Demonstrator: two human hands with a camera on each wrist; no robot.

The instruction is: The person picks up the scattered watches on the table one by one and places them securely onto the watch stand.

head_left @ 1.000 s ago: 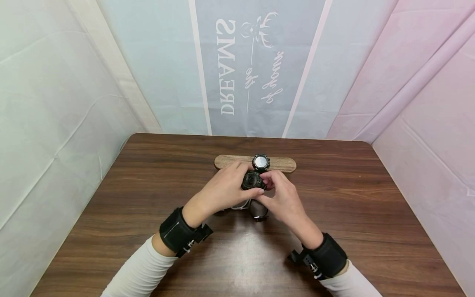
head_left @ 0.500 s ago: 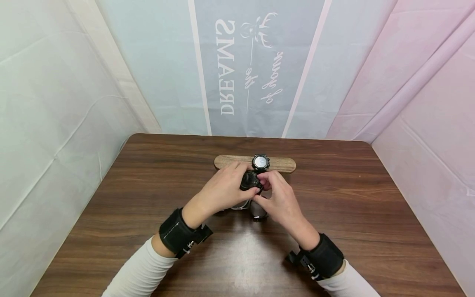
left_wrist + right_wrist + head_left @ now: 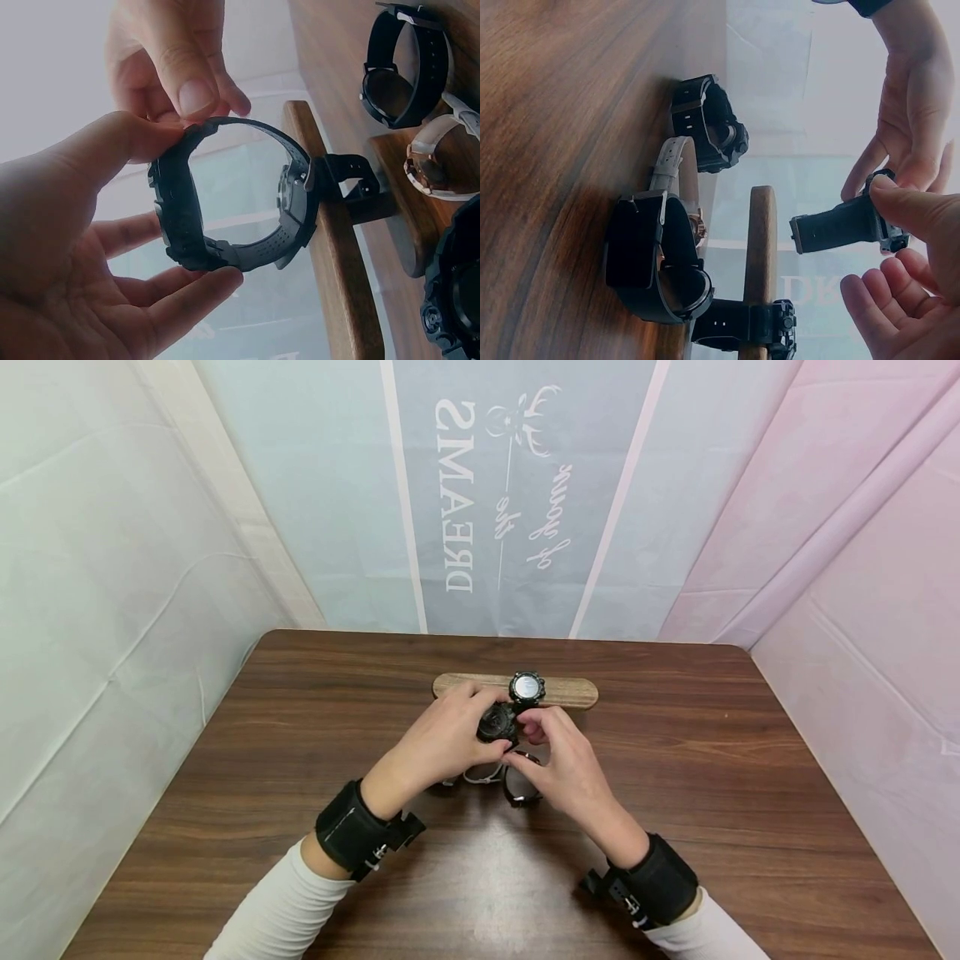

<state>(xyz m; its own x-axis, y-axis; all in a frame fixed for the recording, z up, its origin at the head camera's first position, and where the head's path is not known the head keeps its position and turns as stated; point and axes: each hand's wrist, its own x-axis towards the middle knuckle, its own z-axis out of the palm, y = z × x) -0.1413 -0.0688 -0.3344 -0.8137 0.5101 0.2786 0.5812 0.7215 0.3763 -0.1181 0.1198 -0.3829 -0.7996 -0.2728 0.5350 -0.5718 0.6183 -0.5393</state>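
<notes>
A chunky black wristwatch (image 3: 495, 723) is gripped between the thumb and fingers of my left hand (image 3: 441, 731), in front of a wooden display bar (image 3: 570, 692). Its strap is joined into a loop, plain in the left wrist view. My right hand (image 3: 567, 758) is just right of this watch, fingers loosely bent. In the left wrist view its thumb tip (image 3: 196, 97) comes right at the strap. Another black watch (image 3: 527, 687) with a pale screen sits on the bar. Below it are a dark-faced black-strap watch (image 3: 660, 259) and a white-strap watch (image 3: 676, 169).
One more chunky black watch (image 3: 709, 124) sits at the left end of the lower wooden bar (image 3: 405, 217), partly hidden by my left arm in the head view. The stand is on a brown wooden table (image 3: 675, 735). Fabric curtains (image 3: 517, 493) hang behind.
My left hand has turned and shifted the held watch slightly left, away from my right fingertips. More of the black-strap watch below shows. The stand and its watches have not moved.
</notes>
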